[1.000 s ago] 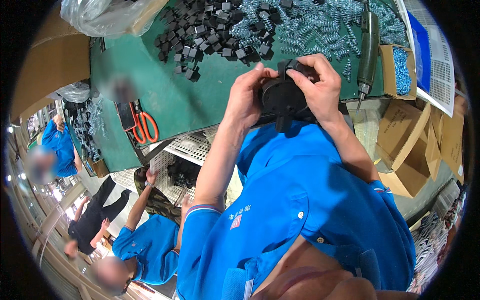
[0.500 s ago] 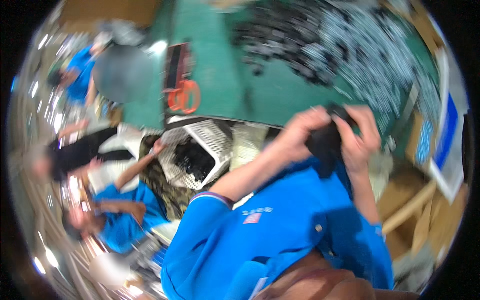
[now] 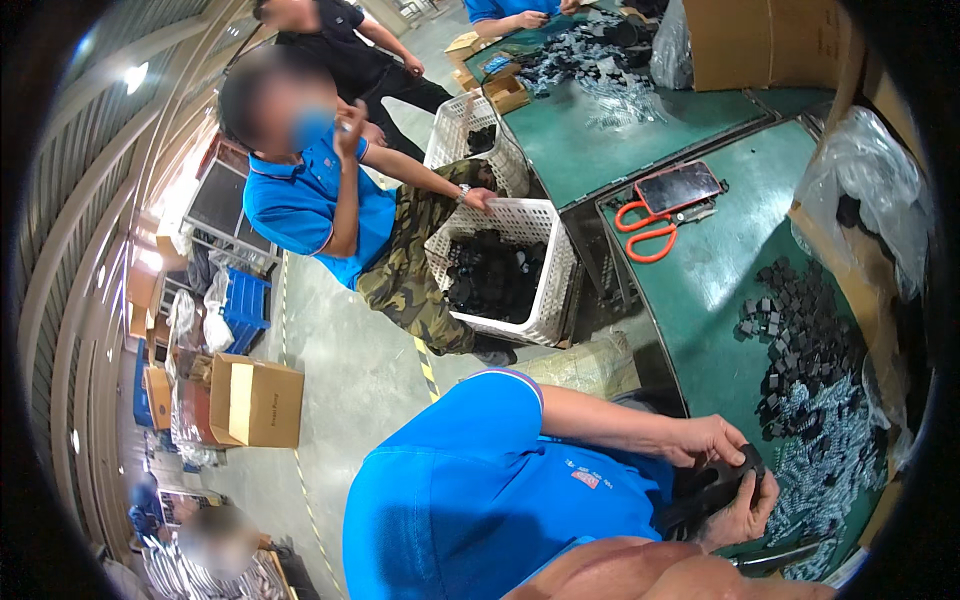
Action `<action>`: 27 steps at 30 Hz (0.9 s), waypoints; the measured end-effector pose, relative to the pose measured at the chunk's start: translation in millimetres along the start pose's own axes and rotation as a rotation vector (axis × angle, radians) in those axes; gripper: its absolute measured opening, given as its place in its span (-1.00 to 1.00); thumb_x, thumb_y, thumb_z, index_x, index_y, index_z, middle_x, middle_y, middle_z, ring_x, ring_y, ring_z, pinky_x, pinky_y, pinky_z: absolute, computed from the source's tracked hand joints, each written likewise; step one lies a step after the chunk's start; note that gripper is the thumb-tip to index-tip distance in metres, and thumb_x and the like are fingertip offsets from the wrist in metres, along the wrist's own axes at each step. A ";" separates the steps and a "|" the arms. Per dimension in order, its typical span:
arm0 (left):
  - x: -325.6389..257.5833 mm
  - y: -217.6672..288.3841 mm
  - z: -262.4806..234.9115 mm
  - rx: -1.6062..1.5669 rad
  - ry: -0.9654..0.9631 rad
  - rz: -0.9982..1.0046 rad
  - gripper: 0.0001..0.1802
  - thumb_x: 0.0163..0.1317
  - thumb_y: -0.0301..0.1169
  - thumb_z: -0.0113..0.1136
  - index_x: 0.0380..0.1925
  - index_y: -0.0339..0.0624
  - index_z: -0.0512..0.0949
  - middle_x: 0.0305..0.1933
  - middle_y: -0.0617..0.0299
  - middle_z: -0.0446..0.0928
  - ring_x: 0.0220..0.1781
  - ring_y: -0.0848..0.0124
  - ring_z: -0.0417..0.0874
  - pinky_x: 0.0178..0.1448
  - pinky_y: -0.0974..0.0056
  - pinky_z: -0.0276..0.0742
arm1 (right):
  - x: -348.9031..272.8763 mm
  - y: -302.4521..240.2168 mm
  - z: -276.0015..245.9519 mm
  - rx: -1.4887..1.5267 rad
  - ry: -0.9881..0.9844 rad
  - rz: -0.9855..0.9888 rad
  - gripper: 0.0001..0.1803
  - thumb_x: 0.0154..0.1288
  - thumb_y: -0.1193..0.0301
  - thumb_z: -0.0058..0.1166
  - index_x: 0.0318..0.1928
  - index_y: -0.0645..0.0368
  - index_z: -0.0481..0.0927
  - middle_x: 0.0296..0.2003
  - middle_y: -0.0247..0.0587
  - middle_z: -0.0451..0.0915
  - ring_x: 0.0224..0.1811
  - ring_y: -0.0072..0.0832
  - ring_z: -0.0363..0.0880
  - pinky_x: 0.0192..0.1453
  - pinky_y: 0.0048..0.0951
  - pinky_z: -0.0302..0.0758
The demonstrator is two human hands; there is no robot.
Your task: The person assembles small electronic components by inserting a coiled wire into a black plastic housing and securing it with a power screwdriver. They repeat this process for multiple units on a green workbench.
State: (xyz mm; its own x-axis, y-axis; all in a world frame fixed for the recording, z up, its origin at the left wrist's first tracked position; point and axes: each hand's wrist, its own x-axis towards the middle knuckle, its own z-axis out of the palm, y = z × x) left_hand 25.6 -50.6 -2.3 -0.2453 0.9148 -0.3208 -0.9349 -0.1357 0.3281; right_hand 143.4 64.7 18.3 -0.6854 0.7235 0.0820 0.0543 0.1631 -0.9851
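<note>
Workpiece, black, lies between left hand and right hand, both pinching it.

Both hands hold a black part near scattered metal springs.

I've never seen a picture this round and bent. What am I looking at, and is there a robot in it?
No robot here: a person works with a bare left hand and right hand, both holding a black part. A camera worn on the head looks down from there, and its very wide lens bends straight edges. On the green table lie small black blocks, bluish coiled springs, orange-handled scissors and a flat dark-screened device. Nearby, a co-worker's hand is at the rim of a white basket with black pieces inside.
</note>
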 end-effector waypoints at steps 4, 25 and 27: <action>-2.2 -2.6 16.9 0.055 0.157 0.059 -0.71 0.20 -0.51 0.30 -0.05 -0.28 0.65 -0.33 0.33 0.66 -0.45 0.61 0.55 -0.40 0.49 0.41 | 5.1 -0.9 -1.5 0.066 -0.013 0.081 -0.88 0.38 0.55 0.09 -0.15 0.38 0.58 -0.17 -0.20 0.55 -0.15 -0.47 0.47 0.01 -0.44 0.47; 47.3 14.5 19.2 1.858 -0.086 0.898 -0.72 -0.24 -0.34 0.36 -0.39 -0.02 0.70 -0.38 0.20 0.63 -0.27 0.13 0.62 -0.13 0.01 0.44 | 0.2 29.7 -21.1 -0.527 -0.075 -0.103 -0.72 0.15 0.52 0.12 -0.09 0.24 0.63 -0.25 -0.06 0.56 -0.19 -0.18 0.56 -0.09 -0.30 0.49; 46.3 15.5 16.1 1.999 -0.080 0.871 -0.57 -0.17 -0.34 0.39 -0.18 -0.08 0.67 -0.30 0.16 0.64 -0.11 0.11 0.64 -0.04 0.03 0.43 | 1.0 36.2 -10.2 -0.569 0.005 -0.063 -0.70 0.09 0.51 0.07 -0.12 0.16 0.65 -0.28 -0.04 0.54 -0.20 -0.10 0.56 -0.14 -0.26 0.50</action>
State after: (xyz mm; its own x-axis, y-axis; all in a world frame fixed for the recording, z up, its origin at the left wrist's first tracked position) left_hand 3.9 -4.2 2.2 -0.2841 0.8766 0.3884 0.8144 0.0069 0.5802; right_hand 152.1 78.2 -15.7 -0.6965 0.7036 0.1405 0.3963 0.5405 -0.7421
